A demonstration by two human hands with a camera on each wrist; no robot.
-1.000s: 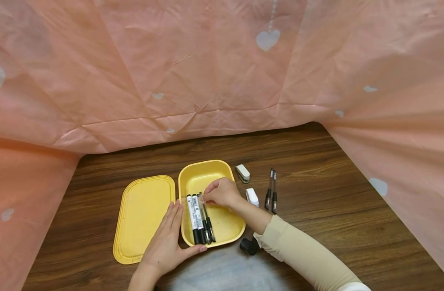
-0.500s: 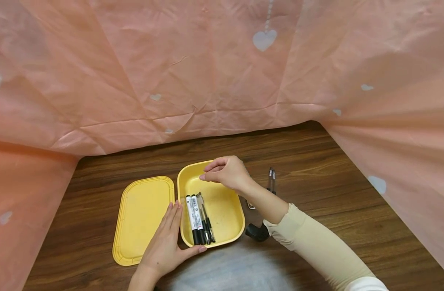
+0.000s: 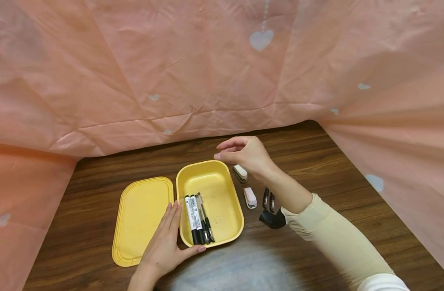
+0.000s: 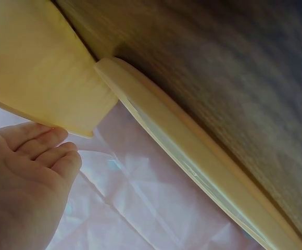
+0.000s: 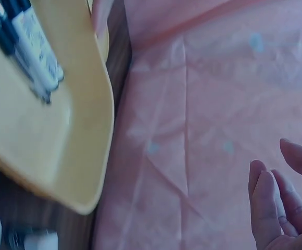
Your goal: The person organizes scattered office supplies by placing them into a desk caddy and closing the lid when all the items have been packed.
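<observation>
A yellow box (image 3: 222, 202) holds two white markers (image 3: 191, 214) with black caps and two clear pens (image 3: 206, 224) with black grips, lying side by side along its left wall. My left hand (image 3: 163, 242) rests against the box's left side, fingers straight, thumb along the front rim. In the left wrist view, those fingertips (image 4: 60, 136) touch the box wall. Above the box's far right corner hovers my right hand (image 3: 248, 155), with nothing in it. The right wrist view shows its thumb and fingers apart and loosely bent.
Left of the box lies a yellow lid (image 3: 143, 220). To its right are a white stapler (image 3: 241, 173), a second, pinkish-white stapler (image 3: 250, 198) and two dark-gripped pens (image 3: 268, 200), partly hidden by the right arm. Pink cloth (image 3: 193, 72) hangs around the wooden table.
My right hand has left the pens in the box, rising and moving away to the far right past the rim. The left hand keeps its place on the box.
</observation>
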